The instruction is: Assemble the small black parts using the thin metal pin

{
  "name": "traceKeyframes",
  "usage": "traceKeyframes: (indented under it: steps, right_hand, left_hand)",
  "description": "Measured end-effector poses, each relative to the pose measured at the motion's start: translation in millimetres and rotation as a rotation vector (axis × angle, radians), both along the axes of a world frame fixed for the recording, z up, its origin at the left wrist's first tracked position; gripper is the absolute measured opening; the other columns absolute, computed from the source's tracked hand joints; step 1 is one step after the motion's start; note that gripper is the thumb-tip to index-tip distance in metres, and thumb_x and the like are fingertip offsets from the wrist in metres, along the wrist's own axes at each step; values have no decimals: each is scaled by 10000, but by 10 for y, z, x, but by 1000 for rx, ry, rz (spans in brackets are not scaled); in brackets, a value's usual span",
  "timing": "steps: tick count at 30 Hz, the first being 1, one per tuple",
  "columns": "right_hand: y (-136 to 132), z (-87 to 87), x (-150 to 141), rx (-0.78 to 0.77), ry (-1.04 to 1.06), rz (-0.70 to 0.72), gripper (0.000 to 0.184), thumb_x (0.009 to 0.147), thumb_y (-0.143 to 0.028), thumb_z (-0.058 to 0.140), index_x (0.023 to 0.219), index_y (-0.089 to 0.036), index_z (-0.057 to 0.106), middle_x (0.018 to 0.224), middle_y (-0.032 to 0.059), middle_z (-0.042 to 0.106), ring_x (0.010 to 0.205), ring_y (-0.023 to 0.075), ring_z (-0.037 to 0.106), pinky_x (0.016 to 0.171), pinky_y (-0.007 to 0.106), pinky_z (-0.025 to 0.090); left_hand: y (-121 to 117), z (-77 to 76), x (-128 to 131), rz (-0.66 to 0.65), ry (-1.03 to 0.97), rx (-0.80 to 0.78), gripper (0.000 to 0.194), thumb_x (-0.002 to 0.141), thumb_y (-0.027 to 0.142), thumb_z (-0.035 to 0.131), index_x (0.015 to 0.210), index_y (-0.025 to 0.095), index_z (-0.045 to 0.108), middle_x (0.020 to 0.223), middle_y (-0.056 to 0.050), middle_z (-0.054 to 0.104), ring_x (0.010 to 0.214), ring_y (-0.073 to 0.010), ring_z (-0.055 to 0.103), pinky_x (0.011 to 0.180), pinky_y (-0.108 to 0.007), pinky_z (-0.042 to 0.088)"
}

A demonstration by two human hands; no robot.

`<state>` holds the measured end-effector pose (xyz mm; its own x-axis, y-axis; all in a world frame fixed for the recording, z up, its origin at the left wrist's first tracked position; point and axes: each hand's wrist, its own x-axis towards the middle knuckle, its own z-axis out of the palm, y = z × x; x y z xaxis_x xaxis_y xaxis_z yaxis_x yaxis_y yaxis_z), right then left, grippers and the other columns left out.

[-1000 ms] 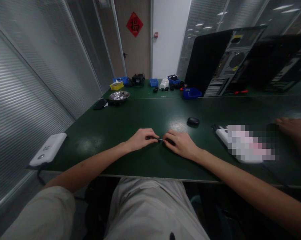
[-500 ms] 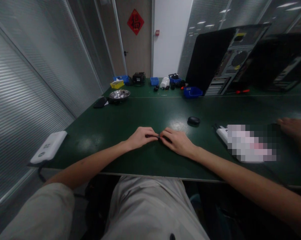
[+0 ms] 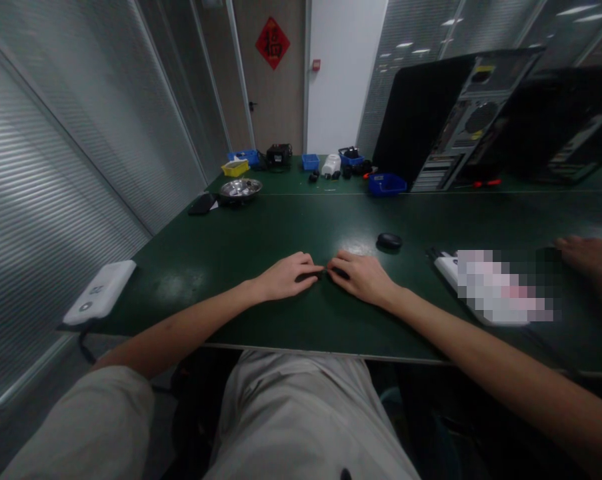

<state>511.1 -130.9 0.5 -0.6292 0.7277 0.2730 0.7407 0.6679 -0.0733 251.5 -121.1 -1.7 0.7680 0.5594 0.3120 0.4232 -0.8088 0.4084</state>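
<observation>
My left hand and my right hand rest on the dark green table, fingertips meeting in the middle. Each is pinched on one end of a small black object that spans the gap between them; most of it is hidden under the fingers, and I cannot make out what it is. A black oval piece lies on the table a little beyond my right hand.
A white device sits at the table's left edge. A metal bowl, blue and yellow bins and computer cases stand at the back. Another person's hand rests at the right beside a white item.
My two hands have closed together, so the gap between them has shrunk and less of the small black object shows. The view has shifted slightly.
</observation>
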Motion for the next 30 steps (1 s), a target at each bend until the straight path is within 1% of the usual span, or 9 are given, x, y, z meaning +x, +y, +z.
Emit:
traceKeyframes:
  steps: [3,8,13,17,20,23,25,27,30]
  right_hand:
    - [40,-20,54,11,-23,-49,293,1051,-406,462,1103,-234,694,1054,76,653,754,168,581,604,289,292]
    - [181,-42,181,18,-32,-113,326,1056,-420,437,1104,-229,697,1097,85,659,781,176,595,626,290,321]
    - [411,-4,138,20,-23,-152,328,1051,-423,444,1120,-228,698,1086,82,664,796,184,604,645,294,339]
    - [559,-3,49,14,-5,-210,327,1049,-423,446,1084,-226,705,1067,79,671,807,191,607,639,300,326]
    - [593,-26,42,22,10,-211,324,1047,-431,450,1078,-229,702,1077,72,674,807,190,605,627,300,312]
    - [586,-32,68,3,30,-201,323,1045,-432,453,1097,-229,700,1085,70,675,793,181,600,616,295,310]
    - [576,-19,85,-23,40,-187,323,1043,-431,459,1116,-227,699,1085,71,674,793,177,600,616,289,319]
    - [563,1,97,-38,49,-173,325,1042,-430,462,1127,-225,699,1084,72,674,795,176,601,623,285,330]
    - [541,24,111,-43,62,-166,330,1043,-432,460,1116,-222,704,1074,74,676,793,177,602,629,286,341]
  left_hand:
    - [34,35,-46,-15,-6,-18,342,1023,294,572,1340,213,669,1134,-95,666,1079,-224,603,958,-353,490]
    - [68,117,-148,-18,-10,-43,206,987,293,645,1162,217,723,1096,-73,703,1055,-221,623,960,-364,489]
    - [-8,69,-12,66,-71,-10,172,975,317,667,1090,210,736,1138,-77,699,1115,-226,619,1000,-376,485]
    - [-52,-7,142,115,-78,-15,186,989,302,641,1127,203,719,1160,-64,718,1108,-216,635,1018,-370,493]
    - [21,-18,105,141,-38,-14,224,1012,296,602,1184,207,712,1168,-61,730,1097,-213,650,1008,-370,505]
    - [241,-8,-121,186,-12,-22,276,1014,284,597,1262,219,696,1234,-60,719,1130,-211,654,1014,-367,508]
    - [462,1,-381,289,-10,-51,330,996,266,625,1318,225,677,1261,-63,712,1122,-211,664,988,-355,523]
    - [706,11,-711,472,3,-62,350,971,248,657,1318,217,688,1247,-76,717,1094,-223,674,968,-361,528]
    - [1014,32,-1269,801,32,-57,336,926,217,700,1259,189,731,1195,-93,733,1066,-246,677,962,-359,517]
